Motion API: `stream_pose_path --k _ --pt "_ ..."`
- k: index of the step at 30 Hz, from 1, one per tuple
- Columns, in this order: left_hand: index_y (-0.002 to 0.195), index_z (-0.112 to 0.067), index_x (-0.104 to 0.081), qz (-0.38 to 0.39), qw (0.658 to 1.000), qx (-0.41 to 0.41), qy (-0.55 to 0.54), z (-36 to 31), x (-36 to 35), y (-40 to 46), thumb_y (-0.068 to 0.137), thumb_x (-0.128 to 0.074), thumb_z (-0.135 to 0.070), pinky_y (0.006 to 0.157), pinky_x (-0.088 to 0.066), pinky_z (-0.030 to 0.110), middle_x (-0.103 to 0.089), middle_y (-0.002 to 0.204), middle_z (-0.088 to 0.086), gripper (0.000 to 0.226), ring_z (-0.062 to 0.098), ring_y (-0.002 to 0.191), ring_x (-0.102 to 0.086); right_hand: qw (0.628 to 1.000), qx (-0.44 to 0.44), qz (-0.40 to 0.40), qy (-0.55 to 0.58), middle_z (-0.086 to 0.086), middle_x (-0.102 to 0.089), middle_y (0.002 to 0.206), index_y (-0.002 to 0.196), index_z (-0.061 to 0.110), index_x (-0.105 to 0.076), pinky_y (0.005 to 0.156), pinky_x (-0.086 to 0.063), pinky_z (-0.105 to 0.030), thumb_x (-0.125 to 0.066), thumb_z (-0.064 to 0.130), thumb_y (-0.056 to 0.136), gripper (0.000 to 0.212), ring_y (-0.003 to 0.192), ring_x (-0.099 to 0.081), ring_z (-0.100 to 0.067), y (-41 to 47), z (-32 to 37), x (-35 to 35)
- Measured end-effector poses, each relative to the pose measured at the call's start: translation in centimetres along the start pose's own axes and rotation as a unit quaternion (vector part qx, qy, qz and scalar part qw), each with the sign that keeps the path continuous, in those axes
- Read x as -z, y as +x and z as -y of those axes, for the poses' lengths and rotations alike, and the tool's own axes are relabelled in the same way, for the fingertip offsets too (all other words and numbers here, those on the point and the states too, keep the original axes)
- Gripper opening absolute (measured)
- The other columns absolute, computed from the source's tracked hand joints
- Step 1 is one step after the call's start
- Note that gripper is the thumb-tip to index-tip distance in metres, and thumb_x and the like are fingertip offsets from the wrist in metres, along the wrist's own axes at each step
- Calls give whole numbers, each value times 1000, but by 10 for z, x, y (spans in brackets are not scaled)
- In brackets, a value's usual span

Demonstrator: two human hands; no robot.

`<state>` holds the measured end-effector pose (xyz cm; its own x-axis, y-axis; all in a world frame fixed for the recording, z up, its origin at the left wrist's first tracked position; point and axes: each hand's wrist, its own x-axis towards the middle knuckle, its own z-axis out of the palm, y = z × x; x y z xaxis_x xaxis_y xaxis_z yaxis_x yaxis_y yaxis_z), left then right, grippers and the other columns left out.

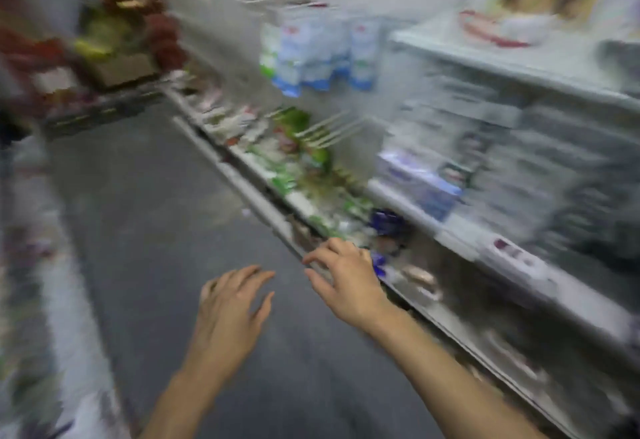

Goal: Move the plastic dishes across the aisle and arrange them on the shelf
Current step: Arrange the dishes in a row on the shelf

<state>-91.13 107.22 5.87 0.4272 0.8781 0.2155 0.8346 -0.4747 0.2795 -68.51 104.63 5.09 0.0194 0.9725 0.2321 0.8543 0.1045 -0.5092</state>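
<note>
You are looking down a narrow shop aisle, and the whole view is smeared with motion blur. Both of your bare hands are stretched out in front of you and carry nothing: your left hand point(230, 303) hangs over the dark floor point(145, 216) with its fingers spread and relaxed, and your right hand point(341, 275) reaches, fingers loosely spread, toward the front edge of the low shelf point(519, 296) on your right. Stacks of pale, flat items point(540, 161) sit on the shelving to the right, well above and beyond your right hand; they may be the plastic dishes, but the blur makes it impossible to be sure, or to say which way they point or how their long side runs. Hanging packets point(311, 54) fill the pegs further down the aisle. You seem to be between trips, empty-handed. The next move probably calls for settling your gaze, finding the dishes and taking a firm two-handed hold.
</note>
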Motion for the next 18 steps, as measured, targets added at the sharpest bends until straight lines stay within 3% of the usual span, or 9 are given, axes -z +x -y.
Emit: stream_pose_path --k 4,9,13,18 --pt "115 -31 -70 5 982 -181 -52 -170 -54 31 86 -47 -42 87 -38 37 -69 117 -8 39 16 106 -63 987 -137 -74 -42 13 -54 108 113 38 -65 89 -39 -41 -50 52 94 27 107 -53 -17 -114 -116 101" --pt "119 -32 -69 72 935 -319 -139 -398 -122 13 86 -46 -43 88 -51 45 -69 120 -8 42 21 108 -64 949 -272 -126 -94 12 -54 116 119 37 -64 94 -37 -42 -55 46 97 26 114 -50 -16 -292 -223 223" --pt "115 -32 -70 148 879 -420 -169 -554 -162 -35 85 -44 -44 89 -51 43 -70 117 -10 42 19 109 -66 904 -377 -170 -109 14 -53 115 119 38 -63 94 -34 -41 -54 44 97 25 115 -50 -15 -416 -270 295" --pt "117 -39 -66 221 792 -537 -187 -694 -197 -88 87 -49 -38 87 -50 41 -67 117 -18 35 13 106 -64 827 -498 -238 -108 18 -52 115 119 40 -62 95 -35 -39 -42 56 93 36 115 -51 -10 -534 -300 350"
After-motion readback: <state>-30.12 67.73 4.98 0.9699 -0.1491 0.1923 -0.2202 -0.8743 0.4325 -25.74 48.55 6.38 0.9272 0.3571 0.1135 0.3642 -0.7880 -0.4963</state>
